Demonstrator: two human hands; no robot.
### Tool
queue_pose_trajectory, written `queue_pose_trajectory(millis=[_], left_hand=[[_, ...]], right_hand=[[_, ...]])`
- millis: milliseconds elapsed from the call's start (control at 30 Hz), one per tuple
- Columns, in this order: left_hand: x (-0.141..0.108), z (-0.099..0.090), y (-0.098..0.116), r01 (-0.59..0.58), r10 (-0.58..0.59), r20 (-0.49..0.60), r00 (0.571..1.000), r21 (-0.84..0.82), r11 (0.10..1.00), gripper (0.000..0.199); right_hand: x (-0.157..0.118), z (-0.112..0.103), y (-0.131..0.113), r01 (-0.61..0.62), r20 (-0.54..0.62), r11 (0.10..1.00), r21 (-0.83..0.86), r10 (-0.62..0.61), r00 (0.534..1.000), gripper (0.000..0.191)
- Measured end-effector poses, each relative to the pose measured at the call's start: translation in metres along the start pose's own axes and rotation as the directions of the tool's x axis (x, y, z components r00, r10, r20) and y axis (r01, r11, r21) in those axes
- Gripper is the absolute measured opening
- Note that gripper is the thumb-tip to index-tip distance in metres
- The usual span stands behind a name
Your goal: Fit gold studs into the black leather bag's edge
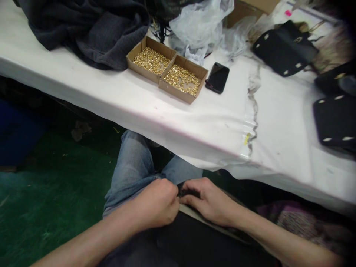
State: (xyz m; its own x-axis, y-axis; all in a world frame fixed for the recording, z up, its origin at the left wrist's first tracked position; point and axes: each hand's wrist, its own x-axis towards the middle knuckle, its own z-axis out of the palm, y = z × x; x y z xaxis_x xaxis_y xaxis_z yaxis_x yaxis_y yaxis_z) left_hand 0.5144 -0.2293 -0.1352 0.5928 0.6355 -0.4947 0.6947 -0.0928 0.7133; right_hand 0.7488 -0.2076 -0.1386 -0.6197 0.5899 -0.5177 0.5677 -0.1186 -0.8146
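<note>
A large black piece (pixel 200 237) with a pale edge lies across my lap. My left hand (pixel 162 202) is closed at its upper edge, the fingers curled in. Close beside it, my right hand (pixel 207 200) pinches a small dark part at that same edge. The fingertips of both hands nearly meet, and what lies between them is too small and dark to name.
On the white table (pixel 178 126) stand two cardboard boxes (pixel 167 87) of small gold pieces, beside a black phone (pixel 218 78). Dark cloth (pixel 105 37) lies at the left, clear plastic bags (pixel 200 26) behind. Black pieces with metal fittings (pixel 283 48) are at the right.
</note>
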Motion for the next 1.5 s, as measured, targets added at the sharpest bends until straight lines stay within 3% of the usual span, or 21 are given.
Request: queue_pose_trajectory(millis=[100, 267, 400, 533, 700, 900, 1100, 1267, 1500], left_hand=[[0.016, -0.006, -0.005, -0.016, 0.015, 0.051, 0.999, 0.034, 0.999, 0.03], [0.031, 0.014, -0.026, -0.036, 0.035, -0.031, 0.999, -0.059, 0.998, 0.03], [0.028, 0.013, -0.033, -0.038, 0.035, -0.022, 0.999, -0.133, 0.99, 0.038], [0.022, 0.003, -0.032, -0.108, 0.115, 0.084, 0.99, -0.087, 0.99, 0.037], [0.016, 0.003, -0.033, -0.135, 0.134, 0.141, 0.981, -0.003, 0.991, 0.042], [0.017, 0.01, -0.032, -0.164, 0.147, 0.098, 0.984, 0.195, 0.967, 0.037], [0.015, 0.013, -0.031, -0.098, 0.091, 0.062, 0.994, 0.109, 0.989, 0.039], [0.018, 0.015, -0.027, -0.069, 0.061, 0.068, 0.996, 0.128, 0.989, 0.038], [0.012, 0.013, -0.014, -0.015, 0.005, 0.079, 0.997, 0.126, 0.992, 0.033]], right_hand=[[0.007, 0.002, 0.014, -0.107, 0.002, 0.993, 0.058, 0.107, 0.994, 0.01], [0.016, 0.012, 0.041, -0.146, -0.021, 0.984, 0.101, 0.149, 0.989, 0.014], [0.013, 0.012, 0.036, -0.127, -0.017, 0.991, 0.041, 0.128, 0.992, 0.018], [0.012, 0.012, 0.027, -0.036, -0.004, 0.999, -0.002, 0.036, 0.999, 0.014], [0.016, 0.014, 0.028, 0.038, 0.007, 0.999, -0.022, -0.038, 0.999, 0.013], [0.019, 0.013, 0.031, 0.072, 0.015, 0.997, -0.03, -0.072, 0.997, 0.013], [0.018, 0.014, 0.026, 0.05, 0.006, 0.997, -0.051, -0.05, 0.999, 0.014], [0.019, 0.013, 0.024, 0.056, -0.01, 0.997, -0.062, -0.056, 0.998, 0.014], [0.016, 0.014, 0.032, 0.122, -0.047, 0.989, -0.082, -0.126, 0.991, 0.014]])
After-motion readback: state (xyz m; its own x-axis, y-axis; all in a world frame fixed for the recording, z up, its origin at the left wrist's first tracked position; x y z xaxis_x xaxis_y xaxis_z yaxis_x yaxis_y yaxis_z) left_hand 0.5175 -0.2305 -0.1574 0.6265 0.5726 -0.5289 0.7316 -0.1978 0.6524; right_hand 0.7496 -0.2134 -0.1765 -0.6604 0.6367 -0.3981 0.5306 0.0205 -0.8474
